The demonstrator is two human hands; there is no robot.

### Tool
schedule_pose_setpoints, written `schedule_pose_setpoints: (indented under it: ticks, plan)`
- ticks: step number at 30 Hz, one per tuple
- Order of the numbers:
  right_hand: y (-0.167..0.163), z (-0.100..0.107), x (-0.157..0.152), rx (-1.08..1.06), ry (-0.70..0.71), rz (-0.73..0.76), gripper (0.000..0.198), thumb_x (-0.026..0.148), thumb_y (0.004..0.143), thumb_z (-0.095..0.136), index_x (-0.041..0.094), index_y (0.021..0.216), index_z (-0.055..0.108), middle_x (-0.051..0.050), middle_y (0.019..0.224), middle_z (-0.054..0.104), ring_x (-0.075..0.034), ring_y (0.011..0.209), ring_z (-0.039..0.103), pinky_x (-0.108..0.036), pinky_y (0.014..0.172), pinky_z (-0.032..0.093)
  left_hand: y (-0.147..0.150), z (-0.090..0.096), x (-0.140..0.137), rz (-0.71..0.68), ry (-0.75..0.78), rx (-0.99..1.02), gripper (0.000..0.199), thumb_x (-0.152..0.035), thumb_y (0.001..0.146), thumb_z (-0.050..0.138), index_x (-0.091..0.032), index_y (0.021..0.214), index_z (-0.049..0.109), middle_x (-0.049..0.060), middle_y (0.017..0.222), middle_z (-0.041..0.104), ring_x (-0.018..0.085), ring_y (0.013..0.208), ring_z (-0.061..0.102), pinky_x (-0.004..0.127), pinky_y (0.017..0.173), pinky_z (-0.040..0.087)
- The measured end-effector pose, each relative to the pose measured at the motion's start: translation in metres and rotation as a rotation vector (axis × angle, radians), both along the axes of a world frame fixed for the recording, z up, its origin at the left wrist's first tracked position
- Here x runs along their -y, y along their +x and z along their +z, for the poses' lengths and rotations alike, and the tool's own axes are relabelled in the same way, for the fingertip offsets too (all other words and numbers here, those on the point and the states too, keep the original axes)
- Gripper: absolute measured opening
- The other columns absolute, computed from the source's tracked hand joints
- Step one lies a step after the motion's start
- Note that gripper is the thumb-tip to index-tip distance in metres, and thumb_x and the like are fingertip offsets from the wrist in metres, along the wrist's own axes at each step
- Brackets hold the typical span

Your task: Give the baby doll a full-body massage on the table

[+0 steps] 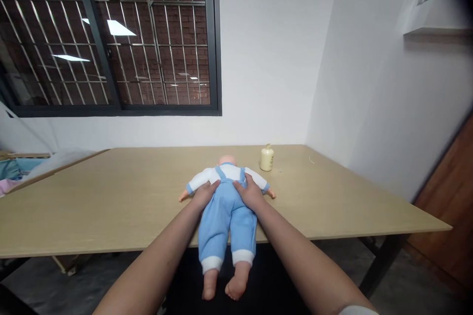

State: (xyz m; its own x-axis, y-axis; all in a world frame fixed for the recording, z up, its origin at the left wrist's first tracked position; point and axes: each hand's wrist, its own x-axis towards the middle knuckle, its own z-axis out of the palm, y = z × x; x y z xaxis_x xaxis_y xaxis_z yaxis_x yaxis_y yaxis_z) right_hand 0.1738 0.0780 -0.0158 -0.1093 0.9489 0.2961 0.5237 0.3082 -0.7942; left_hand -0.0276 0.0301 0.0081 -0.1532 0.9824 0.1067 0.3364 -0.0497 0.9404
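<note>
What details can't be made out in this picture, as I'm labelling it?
Head view:
- The face of the doll: turned away, hidden by the back of its head.
- Whether the left hand and right hand reach beneath the doll: its body hides this.
- Lettering on the bottle: too small to read.
- The blue cloth: cut off by the left edge.

"Where does the head view look from?"
"The wearer's head — forward and down, the doll [226,206] and table [129,197] close below."
"And ahead?"
"Window [114,44] and white wall [266,59] — farther off."
</note>
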Motion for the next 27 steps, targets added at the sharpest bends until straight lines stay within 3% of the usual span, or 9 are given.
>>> schedule_pose_setpoints:
  ticks: [4, 8, 11, 13, 15, 20, 24, 27]
  plan:
    - [0.003, 0.002, -0.008, 0.052, 0.031, 0.014, 0.084, 0.072, 0.086, 0.051, 0.017, 0.148, 0.038, -0.015, 0.142, 0.05, -0.035, 0.134, 0.044, -0.047, 0.111, 0.032, 0.0, -0.002, 0.0, 0.082, 0.008, -0.262, 0.052, -0.059, 0.09, 0.045, -0.012, 0.097, 0.069, 0.017, 0.105, 0.072, 0.033, 0.106, 0.065, 0.04, 0.096, 0.045]
    - [0.014, 0.018, -0.016, 0.223, 0.022, 0.107, 0.086, 0.075, 0.083, 0.053, 0.017, 0.146, 0.043, -0.018, 0.13, 0.06, -0.037, 0.119, 0.056, -0.048, 0.1, 0.04, -0.001, 0.006, 0.005, 0.178, 0.066, -0.53, 0.051, -0.058, 0.089, 0.045, -0.013, 0.084, 0.066, 0.018, 0.085, 0.069, 0.037, 0.091, 0.065, 0.048, 0.09, 0.045]
    - [0.019, 0.038, -0.015, 0.434, 0.12, 0.088, 0.072, 0.072, 0.082, 0.058, 0.017, 0.128, 0.059, -0.018, 0.112, 0.067, -0.036, 0.105, 0.061, -0.043, 0.091, 0.044, 0.005, 0.018, 0.01, 0.236, 0.186, -0.685, 0.039, -0.045, 0.089, 0.051, -0.012, 0.104, 0.064, 0.019, 0.106, 0.065, 0.037, 0.107, 0.058, 0.048, 0.096, 0.04]
    - [0.016, 0.05, -0.01, 0.52, 0.257, 0.081, 0.055, 0.06, 0.084, 0.061, 0.016, 0.118, 0.064, -0.018, 0.11, 0.066, -0.033, 0.104, 0.06, -0.04, 0.091, 0.042, 0.016, 0.026, 0.011, 0.216, 0.27, -0.763, 0.033, -0.036, 0.09, 0.05, -0.016, 0.113, 0.062, 0.016, 0.117, 0.061, 0.032, 0.114, 0.054, 0.042, 0.101, 0.038]
    - [0.009, 0.056, -0.005, 0.538, 0.366, 0.123, 0.037, 0.043, 0.089, 0.058, 0.017, 0.114, 0.065, -0.015, 0.111, 0.066, -0.03, 0.105, 0.059, -0.037, 0.092, 0.04, 0.029, 0.031, 0.01, 0.16, 0.318, -0.833, 0.028, -0.032, 0.09, 0.049, -0.018, 0.11, 0.064, 0.013, 0.116, 0.062, 0.029, 0.113, 0.055, 0.038, 0.1, 0.038]
    - [-0.006, 0.047, -0.004, 0.539, 0.348, 0.23, 0.024, 0.018, 0.085, 0.051, 0.022, 0.097, 0.072, -0.006, 0.097, 0.072, -0.022, 0.09, 0.064, -0.029, 0.079, 0.042, 0.05, 0.025, 0.002, 0.083, 0.3, -0.957, 0.025, -0.027, 0.089, 0.046, -0.017, 0.085, 0.068, 0.012, 0.094, 0.066, 0.028, 0.093, 0.061, 0.037, 0.081, 0.043]
    - [-0.005, 0.041, -0.022, 0.517, 0.307, 0.24, 0.023, 0.017, 0.083, 0.054, 0.026, 0.09, 0.073, 0.0, 0.089, 0.073, -0.019, 0.081, 0.065, -0.026, 0.069, 0.04, 0.036, 0.02, -0.01, 0.081, 0.263, -0.972, 0.033, -0.033, 0.091, 0.045, -0.02, 0.068, 0.065, 0.008, 0.076, 0.066, 0.025, 0.076, 0.062, 0.033, 0.067, 0.04]
    - [-0.004, 0.037, -0.033, 0.488, 0.313, 0.197, 0.019, 0.027, 0.086, 0.057, 0.025, 0.099, 0.07, -0.001, 0.089, 0.072, -0.019, 0.082, 0.064, -0.026, 0.068, 0.04, 0.024, 0.019, -0.021, 0.1, 0.24, -0.945, 0.037, -0.036, 0.092, 0.044, -0.021, 0.064, 0.063, 0.005, 0.067, 0.064, 0.022, 0.069, 0.06, 0.03, 0.06, 0.036]
